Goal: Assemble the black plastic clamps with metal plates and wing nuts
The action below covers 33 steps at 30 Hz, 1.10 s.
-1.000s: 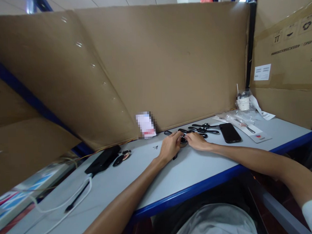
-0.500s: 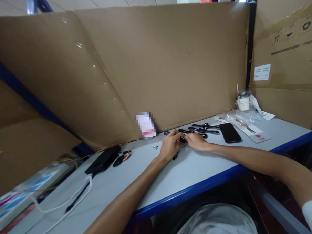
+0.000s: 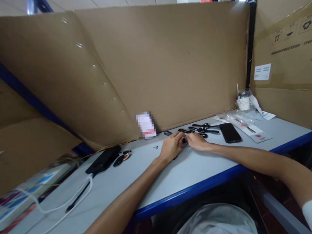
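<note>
Together, left hand (image 3: pixel 172 146), right hand (image 3: pixel 195 141) pinch black piece (image 3: pixel 184 141); partly hidden.

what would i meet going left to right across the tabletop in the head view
Black box, black oval thing, small silvery piece, left-hand grip, right-hand grip, black phone, white cup.

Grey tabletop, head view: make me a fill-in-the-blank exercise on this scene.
The flat grey tabletop has a ____ front edge.
The glossy strap-like items beyond the bare right hand are ____.
The black rectangular phone lies to that hand's ____.
The tall brown back panel is made of ____.
Missing words: blue; black; right; cardboard.
</note>
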Available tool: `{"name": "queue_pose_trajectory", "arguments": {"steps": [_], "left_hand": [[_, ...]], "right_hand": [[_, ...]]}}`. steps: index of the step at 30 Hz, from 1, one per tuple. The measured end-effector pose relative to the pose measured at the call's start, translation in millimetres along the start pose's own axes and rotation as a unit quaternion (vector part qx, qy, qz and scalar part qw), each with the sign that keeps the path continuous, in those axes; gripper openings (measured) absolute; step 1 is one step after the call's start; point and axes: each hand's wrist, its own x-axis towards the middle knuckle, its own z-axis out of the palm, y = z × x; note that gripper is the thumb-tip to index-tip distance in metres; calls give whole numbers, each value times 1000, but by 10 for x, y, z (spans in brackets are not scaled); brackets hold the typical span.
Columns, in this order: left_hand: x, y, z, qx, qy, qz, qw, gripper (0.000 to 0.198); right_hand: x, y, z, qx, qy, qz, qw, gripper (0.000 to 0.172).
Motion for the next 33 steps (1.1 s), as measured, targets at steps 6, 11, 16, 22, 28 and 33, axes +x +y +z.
{"name": "queue_pose_trajectory", "arguments": {"steps": [6, 11, 16, 22, 28, 33], "left_hand": [[14, -2, 39, -48, 46, -69, 995, 25], [28, -66, 64, -78, 61, 1, 995, 14], [25, -19, 8, -103, 74, 32, 991, 15], [27, 35, -32, 0, 7, -119, 993, 24], [22, -2, -6, -19, 9, -70, 997, 8], [14, 5, -14, -50, 21, 17, 998, 20]], "right_hand": [[0, -5, 4, -5, 2, -6, 1000, 42], [-8, -8, 8, -8, 5, -11, 1000, 44], [-12, -6, 4, -4, 4, -14, 1000, 43], [-29, -30, -14, -22, -1, -3, 1000, 43], [-22, -25, -11, -13, 5, -8, 1000, 45], [-32, -24, -22, -9, 4, -6, 1000, 43]]}}
